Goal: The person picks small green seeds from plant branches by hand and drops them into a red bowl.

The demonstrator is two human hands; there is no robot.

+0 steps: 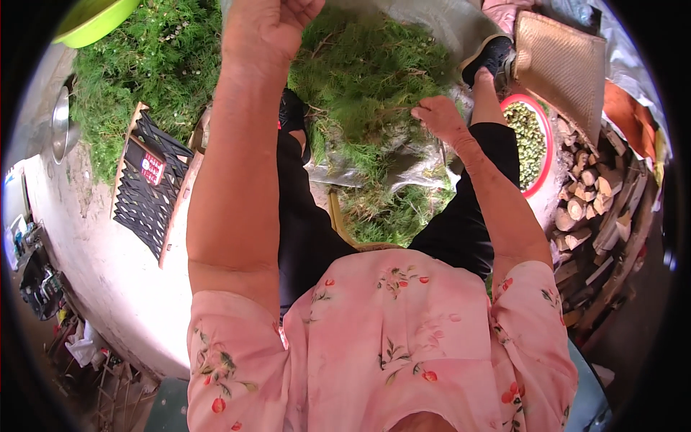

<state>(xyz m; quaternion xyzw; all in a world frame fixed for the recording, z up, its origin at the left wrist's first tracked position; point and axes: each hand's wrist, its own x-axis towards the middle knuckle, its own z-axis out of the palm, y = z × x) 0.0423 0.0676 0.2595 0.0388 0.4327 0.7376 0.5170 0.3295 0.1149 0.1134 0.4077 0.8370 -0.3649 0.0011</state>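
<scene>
My left hand (289, 21) is at the top edge, fingers curled and partly cut off; whether it holds anything cannot be told. Lower and to the right, my right hand (440, 119) has its fingers closed at the end of a twig on a leafy conifer branch (378, 97). A dark thin thing shows below that hand, too unclear to name. The heap of green conifer branches (146, 70) spreads along the top left, with more conifer sprigs (402, 213) between my legs. Clear plastic sheeting (421, 177) lies under part of the branches.
A green plastic basin (97, 24), metal bowl (60, 124) and black-webbed folding stool (154, 194) are to the left. On the right are a red-rimmed basin (548, 135) of small yellow-green pieces, a woven mat (564, 70) and stacked firewood (586, 200).
</scene>
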